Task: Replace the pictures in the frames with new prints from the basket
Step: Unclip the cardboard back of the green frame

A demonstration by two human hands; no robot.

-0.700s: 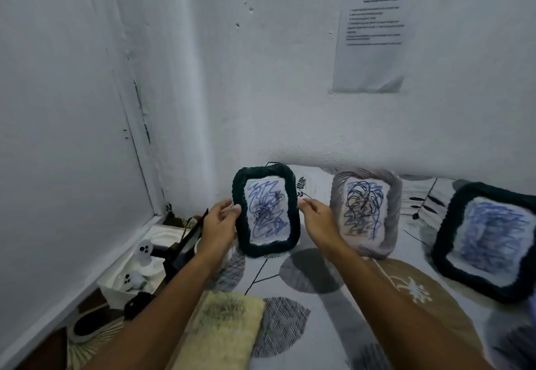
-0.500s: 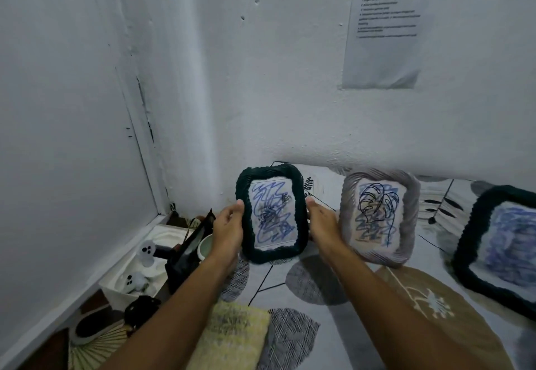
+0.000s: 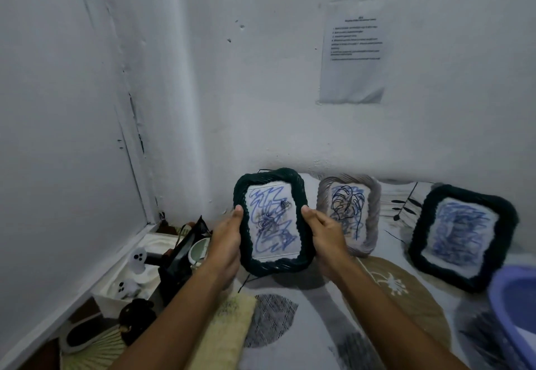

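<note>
I hold a dark green woven frame [image 3: 272, 265] upright in front of me, with a blue scribble picture in it. My left hand [image 3: 224, 242] grips its left edge and my right hand [image 3: 326, 233] grips its right edge. Behind my right hand a grey woven frame [image 3: 365, 195] with a leaf drawing leans against the wall. Further right stands a second dark frame [image 3: 504, 224] with blue scribbles. A purple plastic basket [image 3: 513, 297] shows at the right edge; what it holds is hidden.
The frames stand on a patterned cloth [image 3: 385, 291]. A yellowish towel [image 3: 226, 329] lies under my left forearm. At lower left sits a white box [image 3: 121, 285] with ghost figures, a black bag [image 3: 179, 259], a cup and a fan. A printed sheet [image 3: 353, 50] hangs on the wall.
The green frame has come up off the cloth and closer to me, both hands still on its sides. The view has shifted, so the basket now shows at right.
</note>
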